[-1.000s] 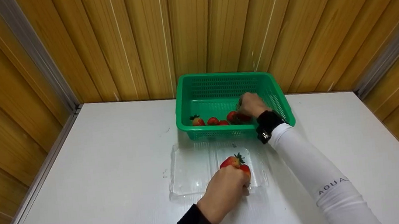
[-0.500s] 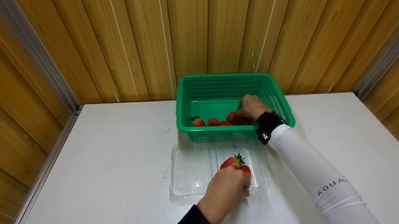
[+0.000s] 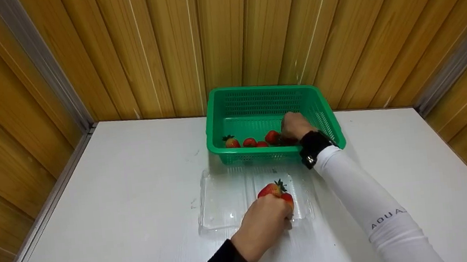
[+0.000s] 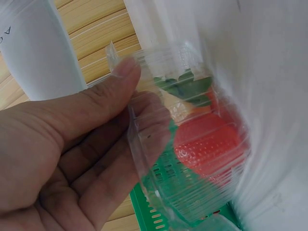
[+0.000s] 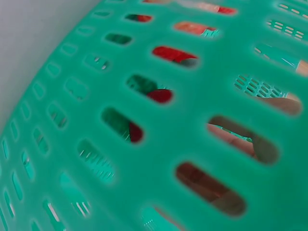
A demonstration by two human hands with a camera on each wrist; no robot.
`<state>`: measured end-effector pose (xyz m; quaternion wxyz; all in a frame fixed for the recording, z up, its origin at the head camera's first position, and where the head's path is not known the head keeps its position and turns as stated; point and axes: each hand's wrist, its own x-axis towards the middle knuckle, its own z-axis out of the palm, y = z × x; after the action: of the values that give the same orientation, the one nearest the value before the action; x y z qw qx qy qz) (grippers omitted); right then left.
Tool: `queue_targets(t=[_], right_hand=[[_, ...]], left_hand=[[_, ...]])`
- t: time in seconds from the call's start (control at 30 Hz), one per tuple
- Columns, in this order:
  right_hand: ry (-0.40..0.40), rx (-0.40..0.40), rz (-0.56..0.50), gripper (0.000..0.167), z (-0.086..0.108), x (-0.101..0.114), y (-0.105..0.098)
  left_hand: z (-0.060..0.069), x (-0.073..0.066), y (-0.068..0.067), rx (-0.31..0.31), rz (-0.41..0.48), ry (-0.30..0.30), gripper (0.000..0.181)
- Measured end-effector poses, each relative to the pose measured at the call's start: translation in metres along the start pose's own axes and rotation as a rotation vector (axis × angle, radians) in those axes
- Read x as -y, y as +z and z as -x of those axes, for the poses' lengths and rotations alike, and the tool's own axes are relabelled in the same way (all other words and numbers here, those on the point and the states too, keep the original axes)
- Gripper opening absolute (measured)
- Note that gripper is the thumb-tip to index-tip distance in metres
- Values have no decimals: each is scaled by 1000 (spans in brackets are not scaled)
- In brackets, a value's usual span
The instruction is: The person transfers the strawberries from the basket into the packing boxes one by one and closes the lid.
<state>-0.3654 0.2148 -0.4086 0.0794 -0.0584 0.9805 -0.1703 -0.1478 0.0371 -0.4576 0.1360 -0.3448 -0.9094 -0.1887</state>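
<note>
My left hand [image 3: 264, 223] holds the near wall of a clear plastic container [image 3: 223, 197]. In the left wrist view the thumb [image 4: 127, 67] presses one face of the wall, fingers behind it. Red strawberries [image 3: 269, 189] with green leaves lie in its right part, just beyond that hand. My right hand [image 3: 295, 124] reaches down into the right side of a green slotted basket [image 3: 261, 88], over a partly covered strawberry [image 3: 289, 141]. Its fingertips are hidden in the head view. The basket wall [image 5: 159, 115] blocks most of the right wrist view, with bits of fingers and red fruit through slots.
Several more strawberries [image 3: 250, 142] lie along the basket's near side. The basket stands at the back of a white table [image 3: 127, 194], close to a wood-patterned wall [image 3: 219, 32]. The clear container lies directly in front of the basket.
My right hand has dipped slightly lower in the basket, and the leaves seen beside its fingers earlier are out of sight. My left hand and the container stay put.
</note>
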Motion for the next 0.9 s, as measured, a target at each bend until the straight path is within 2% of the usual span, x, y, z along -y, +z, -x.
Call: queue_targets(t=[0.13, 0.17, 0.23, 0.3, 0.37, 0.4, 0.43, 0.47, 0.53, 0.6, 0.67, 0.77, 0.9], right_hand=[[18, 25, -10, 30, -7, -3, 1], [-6, 23, -32, 30, -21, -18, 8], [-2, 29, -26, 27, -42, -34, 19], [7, 31, -22, 22, -45, -36, 20], [-30, 16, -45, 24, -73, -64, 36], [-4, 20, -25, 24, -61, -51, 30], [-13, 15, -27, 26, -56, -47, 28], [-8, 19, -36, 29, -43, -36, 21], [-21, 15, -39, 36, -40, -35, 20], [9, 18, -17, 37, -10, -5, 4], [16, 23, -15, 36, -11, -5, 4], [-20, 10, -21, 32, -36, -28, 17], [-11, 11, 9, 31, -77, -63, 37]], left_hand=[[-1, 0, -1, 11, 15, -9, 16], [-1, -1, -1, 14, 19, -13, 16], [-2, 0, -1, 18, 22, -17, 15], [-2, 0, 0, 19, 21, -18, 16], [-2, 0, 0, 18, 21, -17, 16], [-2, 0, 1, 16, 21, -14, 16], [-2, 1, 1, 13, 20, -12, 17], [-1, 0, 0, 10, 20, -10, 17], [-1, 0, 0, 5, 20, -5, 18], [-1, 0, 0, -1, 20, -3, 18], [-1, 0, -1, -3, 25, -3, 18], [-1, 0, 0, -7, 25, 0, 18], [0, -1, -1, -5, 18, -6, 21]])
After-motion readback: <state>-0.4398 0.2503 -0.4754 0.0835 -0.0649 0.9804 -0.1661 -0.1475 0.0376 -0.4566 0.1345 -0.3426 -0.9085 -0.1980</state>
